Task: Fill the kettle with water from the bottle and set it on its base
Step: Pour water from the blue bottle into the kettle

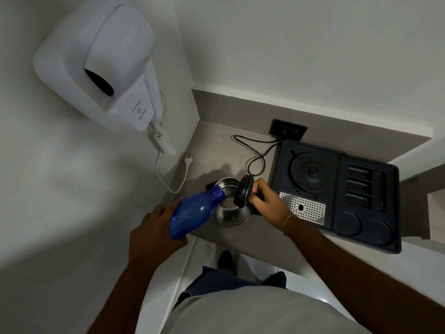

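A steel kettle [231, 216] stands on the grey counter [216, 150], its black lid [244, 191] flipped up. Water shows inside it. My left hand [154, 227] grips a blue bottle [192, 214], tilted so that its neck rests over the kettle's rim. My right hand [265, 201] holds the kettle's black handle, which it mostly hides. The round kettle base [313, 171] lies bare in a black tray [370, 237] to the right of the kettle.
A white hair dryer [101, 66] hangs on the left wall, its coiled cord and loose plug [188, 161] dangling by the counter. A black cable [255, 150] runs from the wall socket [289, 130] to the tray. A perforated drip plate [303, 209] sits in the tray.
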### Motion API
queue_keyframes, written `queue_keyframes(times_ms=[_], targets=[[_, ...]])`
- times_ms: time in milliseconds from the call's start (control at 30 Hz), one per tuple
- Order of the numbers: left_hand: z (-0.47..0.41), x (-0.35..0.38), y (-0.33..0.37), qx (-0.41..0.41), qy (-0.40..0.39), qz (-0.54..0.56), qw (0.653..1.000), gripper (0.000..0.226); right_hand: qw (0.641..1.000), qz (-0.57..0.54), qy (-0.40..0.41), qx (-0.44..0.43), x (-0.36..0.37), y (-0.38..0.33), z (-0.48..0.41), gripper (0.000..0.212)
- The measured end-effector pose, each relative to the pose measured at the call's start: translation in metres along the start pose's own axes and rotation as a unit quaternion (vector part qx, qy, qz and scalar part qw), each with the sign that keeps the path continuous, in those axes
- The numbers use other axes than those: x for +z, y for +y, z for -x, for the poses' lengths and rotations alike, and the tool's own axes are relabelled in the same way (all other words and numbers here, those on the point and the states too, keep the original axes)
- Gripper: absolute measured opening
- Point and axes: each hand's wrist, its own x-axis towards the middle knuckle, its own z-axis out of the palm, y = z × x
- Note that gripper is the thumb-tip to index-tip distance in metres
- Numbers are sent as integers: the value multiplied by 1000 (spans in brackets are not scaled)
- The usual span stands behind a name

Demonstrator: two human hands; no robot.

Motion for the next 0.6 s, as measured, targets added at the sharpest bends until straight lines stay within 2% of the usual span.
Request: queue_keyframes(times_ms=[167, 333, 600], targets=[[0, -7, 3, -5, -16, -32, 999, 109, 1000, 3, -6, -4, 0, -1, 0, 46], [0, -13, 5, 0, -15, -53, 998, 112, 1000, 7, 3, -10, 0, -5, 1, 57], [0, -24, 11, -6, -16, -80, 997, 108, 1000, 11, 9, -4, 1, -4, 2, 53]])
